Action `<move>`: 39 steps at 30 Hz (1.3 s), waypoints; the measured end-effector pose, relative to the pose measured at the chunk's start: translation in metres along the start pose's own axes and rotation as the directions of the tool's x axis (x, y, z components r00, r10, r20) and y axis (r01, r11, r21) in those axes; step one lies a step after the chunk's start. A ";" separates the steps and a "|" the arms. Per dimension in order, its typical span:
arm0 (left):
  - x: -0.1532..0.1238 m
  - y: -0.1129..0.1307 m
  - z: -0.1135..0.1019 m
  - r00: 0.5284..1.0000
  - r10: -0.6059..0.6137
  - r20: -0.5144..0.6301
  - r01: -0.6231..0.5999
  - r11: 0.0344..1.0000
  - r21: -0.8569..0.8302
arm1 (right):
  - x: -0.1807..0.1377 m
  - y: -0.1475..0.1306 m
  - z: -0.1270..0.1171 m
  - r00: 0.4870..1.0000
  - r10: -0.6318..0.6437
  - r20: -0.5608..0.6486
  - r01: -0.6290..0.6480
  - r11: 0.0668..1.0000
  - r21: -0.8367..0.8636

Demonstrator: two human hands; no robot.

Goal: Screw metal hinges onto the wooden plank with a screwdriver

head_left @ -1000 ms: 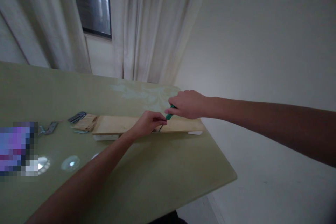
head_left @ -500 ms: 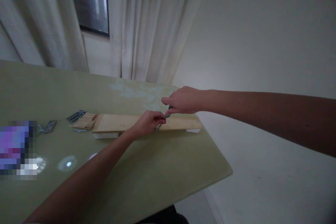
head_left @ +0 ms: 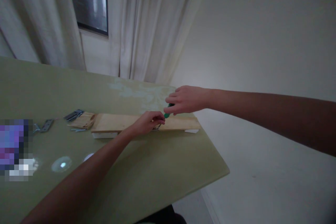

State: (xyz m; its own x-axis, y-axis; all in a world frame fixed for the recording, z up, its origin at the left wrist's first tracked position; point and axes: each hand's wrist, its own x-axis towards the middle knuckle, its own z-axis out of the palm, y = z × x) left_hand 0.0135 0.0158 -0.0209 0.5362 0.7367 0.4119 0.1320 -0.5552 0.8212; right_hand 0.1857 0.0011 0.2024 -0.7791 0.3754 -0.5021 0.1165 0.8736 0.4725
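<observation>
A long pale wooden board [head_left: 115, 121] lies on the green table, raised on white blocks. My right hand [head_left: 187, 100] is above it, thumb and fingers around the green and black handle of a screwdriver [head_left: 167, 115]. The tool slants down to the left toward the board's front edge. My left hand [head_left: 147, 121] rests on the board, its fingertips closed in a pinch around the screwdriver's thin shaft. Beneath those fingertips is a small dark metal piece [head_left: 155, 129], mostly hidden; whether a screw is there I cannot make out.
Left of the board lie thin wood pieces [head_left: 82, 120], a stack of metal hinges [head_left: 74, 115], a single hinge [head_left: 47, 125] and loose screws [head_left: 36, 128]. A blurred purple object [head_left: 12, 143] is at far left. The table's [head_left: 183, 161] right corner is near a white wall.
My right hand's fingers have loosened and shifted on the screwdriver handle, showing more of its green part. My left hand stays in its pinch. The view has shifted slightly.
</observation>
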 end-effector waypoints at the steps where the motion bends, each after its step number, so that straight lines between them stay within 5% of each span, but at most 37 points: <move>1: 0.000 0.001 -0.001 1.000 -0.004 0.019 0.005 1.000 -0.023 | 0.000 0.000 0.000 1.000 -0.030 -0.001 0.030 1.000 0.001; 3: 0.000 0.002 -0.001 0.999 -0.024 0.034 0.027 0.996 -0.083 | 0.004 -0.002 -0.002 0.984 0.169 0.059 -0.176 0.977 0.122; 5: 0.000 0.003 0.000 0.999 -0.051 -0.001 0.051 0.993 -0.105 | 0.011 -0.008 -0.005 0.887 0.425 0.178 -0.459 0.855 0.243; 7: 0.001 0.003 -0.001 0.998 -0.052 -0.036 0.049 0.995 -0.084 | 0.014 -0.011 -0.008 0.835 0.507 0.213 -0.550 0.787 0.279; 11: 0.002 0.002 -0.003 1.000 -0.012 -0.014 0.011 0.999 -0.035 | 0.011 -0.007 -0.010 0.975 0.218 0.041 -0.222 0.958 0.183; 13: 0.001 0.002 -0.004 1.000 -0.029 0.010 0.029 0.999 -0.042 | 0.010 -0.005 -0.010 0.993 0.115 0.025 -0.117 0.983 0.139; 18: 0.001 0.004 -0.003 0.998 -0.060 -0.018 0.059 0.997 -0.047 | 0.016 -0.011 -0.012 0.841 0.505 0.193 -0.541 0.794 0.276; 23: 0.002 0.005 -0.005 0.998 -0.053 0.041 0.054 0.998 -0.030 | 0.013 -0.013 -0.016 0.966 0.248 0.074 -0.257 0.953 0.162; 25: 0.001 0.005 -0.004 0.997 -0.066 0.049 0.068 0.996 -0.058 | 0.016 -0.015 -0.014 0.938 0.338 0.072 -0.346 0.927 0.145; 28: 0.001 0.006 -0.003 0.997 -0.070 -0.015 0.070 0.998 0.004 | 0.019 -0.016 -0.012 0.830 0.539 0.144 -0.558 0.807 0.191; 29: 0.001 0.007 -0.003 0.998 -0.062 -0.032 0.063 0.997 0.036 | 0.018 -0.015 -0.012 0.841 0.519 0.153 -0.540 0.817 0.200; 32: 0.001 0.009 -0.004 0.999 -0.044 -0.015 0.045 0.996 0.073 | 0.009 -0.007 -0.013 0.972 0.226 0.059 -0.232 0.964 0.126; 34: 0.000 0.011 -0.005 0.999 -0.049 0.016 0.048 0.997 0.063 | 0.005 -0.004 -0.011 0.999 0.040 0.001 -0.040 0.998 0.056; 36: 0.000 0.012 -0.005 0.997 -0.067 0.039 0.066 0.997 0.027 | 0.008 -0.006 -0.005 0.985 0.171 0.028 -0.173 0.977 0.127; 39: 0.001 0.013 -0.003 0.995 -0.096 0.007 0.096 0.995 0.005 | 0.017 -0.014 0.002 0.814 0.546 0.196 -0.581 0.762 0.286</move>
State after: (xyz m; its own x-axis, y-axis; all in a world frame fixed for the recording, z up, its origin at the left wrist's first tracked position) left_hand 0.0137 0.0105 -0.0088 0.5271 0.7839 0.3282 0.1869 -0.4837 0.8550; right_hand 0.1715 -0.0043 0.1859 -0.4498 0.8438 -0.2927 0.7173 0.5365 0.4446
